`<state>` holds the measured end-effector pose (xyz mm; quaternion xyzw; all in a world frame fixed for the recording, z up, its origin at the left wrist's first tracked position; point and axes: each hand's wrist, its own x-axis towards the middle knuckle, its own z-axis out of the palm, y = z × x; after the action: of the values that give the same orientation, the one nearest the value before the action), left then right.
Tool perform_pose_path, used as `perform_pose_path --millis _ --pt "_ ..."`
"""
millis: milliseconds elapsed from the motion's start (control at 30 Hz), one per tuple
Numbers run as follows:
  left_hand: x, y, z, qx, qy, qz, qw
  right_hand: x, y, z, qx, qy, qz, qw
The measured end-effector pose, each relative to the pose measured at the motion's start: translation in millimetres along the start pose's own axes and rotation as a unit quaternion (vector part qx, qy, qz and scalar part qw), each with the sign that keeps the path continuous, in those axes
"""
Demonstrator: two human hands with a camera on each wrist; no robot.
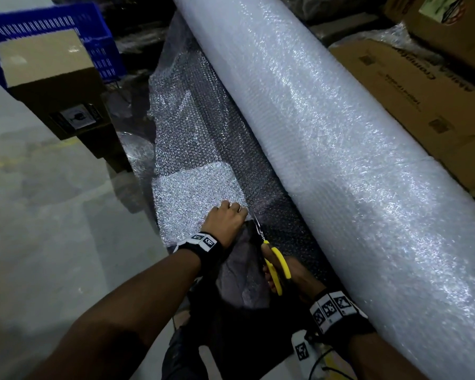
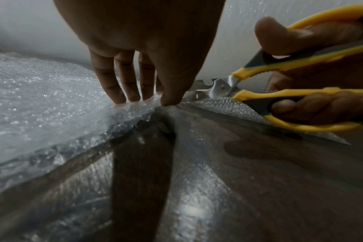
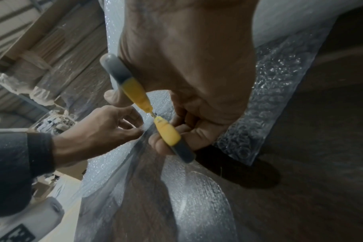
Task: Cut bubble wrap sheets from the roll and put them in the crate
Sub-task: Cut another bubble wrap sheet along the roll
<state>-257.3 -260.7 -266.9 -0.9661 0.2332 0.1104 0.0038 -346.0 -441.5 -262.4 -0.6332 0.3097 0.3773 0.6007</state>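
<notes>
My 2 forearms fill the bottom of the head view, each wrist wrapped in a black band carrying white tags with black square-pattern markers. My right hand is clenched on the yellow-handled scissors, thumb through 1 loop and fingers through the other, handles spread apart; the steel blades point away from me and meet the bubble wrap sheet right beside my left hand. My left hand pinches the cut edge of that sheet between thumb and fingertips, lifting it slightly off the dark surface beneath. The sheet runs away from me along the floor, still joined to the 1 big bubble wrap roll, which lies diagonally just to my right. The blue crate stands well away at the top left, with 1 brown cardboard box in front of it bearing a small black-and-white label too small to read. To the right of the roll lie stacked cardboard cartons; 1 carries dark print that looks like "Crompton", the rest of it blurred. Grey concrete floor spreads to my left
</notes>
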Motion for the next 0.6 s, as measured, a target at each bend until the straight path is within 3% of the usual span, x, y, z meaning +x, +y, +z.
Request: perform_pose_path --millis 333,600 --pt "-4.1 -0.6 10.3 -0.013 0.019 0.009 1.000 -6.0 -4.5 9.4 -0.002 0.017 0.007 1.000" --pt "-5.0 2.0 4.7 -0.018 0.005 0.001 1.000 -3.1 1.9 6.7 -0.007 0.056 -0.034 0.998"
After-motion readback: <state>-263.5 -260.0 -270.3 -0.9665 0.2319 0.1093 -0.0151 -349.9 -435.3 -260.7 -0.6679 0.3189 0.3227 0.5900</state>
